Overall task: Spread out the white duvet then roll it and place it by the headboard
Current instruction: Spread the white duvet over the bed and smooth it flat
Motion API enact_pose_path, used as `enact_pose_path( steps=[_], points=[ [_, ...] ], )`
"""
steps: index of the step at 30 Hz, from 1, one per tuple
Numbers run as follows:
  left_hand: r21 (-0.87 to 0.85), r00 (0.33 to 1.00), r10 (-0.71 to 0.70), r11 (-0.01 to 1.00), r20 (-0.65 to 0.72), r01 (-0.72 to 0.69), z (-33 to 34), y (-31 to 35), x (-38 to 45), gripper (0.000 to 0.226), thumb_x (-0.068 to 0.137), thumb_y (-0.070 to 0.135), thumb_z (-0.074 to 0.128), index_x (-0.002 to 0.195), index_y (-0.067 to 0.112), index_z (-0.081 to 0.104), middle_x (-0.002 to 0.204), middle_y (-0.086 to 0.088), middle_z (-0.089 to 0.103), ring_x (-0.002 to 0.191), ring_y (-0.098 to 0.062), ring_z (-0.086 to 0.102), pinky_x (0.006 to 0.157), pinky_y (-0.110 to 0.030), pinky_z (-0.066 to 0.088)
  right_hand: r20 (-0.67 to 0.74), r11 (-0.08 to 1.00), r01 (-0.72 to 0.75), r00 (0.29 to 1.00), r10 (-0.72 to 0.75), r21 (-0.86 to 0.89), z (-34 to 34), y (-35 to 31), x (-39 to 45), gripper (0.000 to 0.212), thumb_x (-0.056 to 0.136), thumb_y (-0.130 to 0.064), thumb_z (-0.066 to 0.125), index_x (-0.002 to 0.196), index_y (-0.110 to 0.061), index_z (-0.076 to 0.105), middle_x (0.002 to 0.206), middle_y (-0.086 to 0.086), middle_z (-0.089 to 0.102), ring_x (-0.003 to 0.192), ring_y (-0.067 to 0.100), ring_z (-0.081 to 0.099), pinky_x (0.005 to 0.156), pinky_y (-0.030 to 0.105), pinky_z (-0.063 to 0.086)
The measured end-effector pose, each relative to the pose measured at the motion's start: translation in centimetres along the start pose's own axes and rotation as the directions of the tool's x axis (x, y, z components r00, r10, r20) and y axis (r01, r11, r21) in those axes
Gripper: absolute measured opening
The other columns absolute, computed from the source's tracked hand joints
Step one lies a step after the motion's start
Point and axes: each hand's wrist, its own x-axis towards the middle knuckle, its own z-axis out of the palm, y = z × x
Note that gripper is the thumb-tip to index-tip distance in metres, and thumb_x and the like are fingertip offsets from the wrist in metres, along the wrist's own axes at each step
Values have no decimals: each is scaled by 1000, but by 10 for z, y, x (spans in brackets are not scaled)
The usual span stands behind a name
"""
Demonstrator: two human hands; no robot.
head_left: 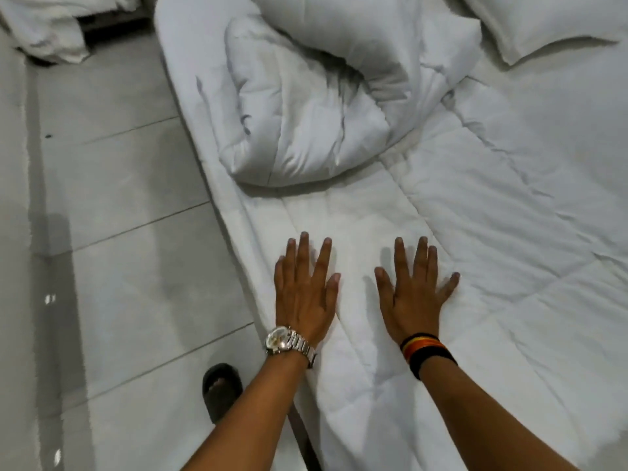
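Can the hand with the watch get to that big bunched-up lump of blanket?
Probably yes. The left hand lies flat on the duvet, and only smooth fabric separates it from the bunched-up lump straight ahead; nothing blocks the way.

Silver watch (290,344), striped wristband (427,354), dark sandal (222,385)

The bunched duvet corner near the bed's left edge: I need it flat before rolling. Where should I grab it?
Likely the rounded near edge of the bunched fold, approached from the person's side. It lies doubled over the flat quilted duvet, so pulling it back should unfold it. Both the left hand and right hand press flat nearby.
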Motion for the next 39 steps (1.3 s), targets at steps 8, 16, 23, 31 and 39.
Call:
enact_pose_path(
  steps=[8,16,23,31,39],
  points=[
    [-44,925,357,934,129,-355,-42,-87,57,65,108,57,27,167,33,14,177,-7,0,163,-29,1,128,-52,3,32,963,-262,965,261,59,-9,-71,31,76,97,-72,13,167,-41,7,177,4,-3,162,21,-7,123,69,-6],
    [-185,970,206,956,-132,-228,-170,-87,233,67,105,58,32,166,31,23,176,-10,7,162,-34,7,126,-57,17,-254,967,-139,948,192,213,-100,-190,171,73,102,-70,25,167,-41,9,177,5,-5,162,27,-7,124,68,-2],
    [-259,989,104,957,-107,-129,-203,-90,345,67,105,62,29,166,40,13,176,-7,8,161,-34,9,122,-62,24,-333,989,-79,936,117,125,-143,-232,284,76,100,-77,24,165,-46,1,176,6,-8,162,31,-8,121,74,2],
    [-258,992,-96,959,81,114,-140,-81,473,89,91,82,39,162,52,-3,175,-4,-13,159,-41,0,109,-69,38,-211,990,-138,969,130,-24,-123,-229,415,101,79,-99,24,160,-53,-14,175,14,1,152,43,27,111,71,32],
    [-331,975,-32,938,222,106,-116,-108,556,101,89,39,73,164,46,5,125,-7,51,96,-31,65,70,-34,48,4,983,-170,985,170,72,-98,-239,492,97,79,-99,33,158,-60,-6,104,9,73,87,35,71,70,41,55]
  ],
)
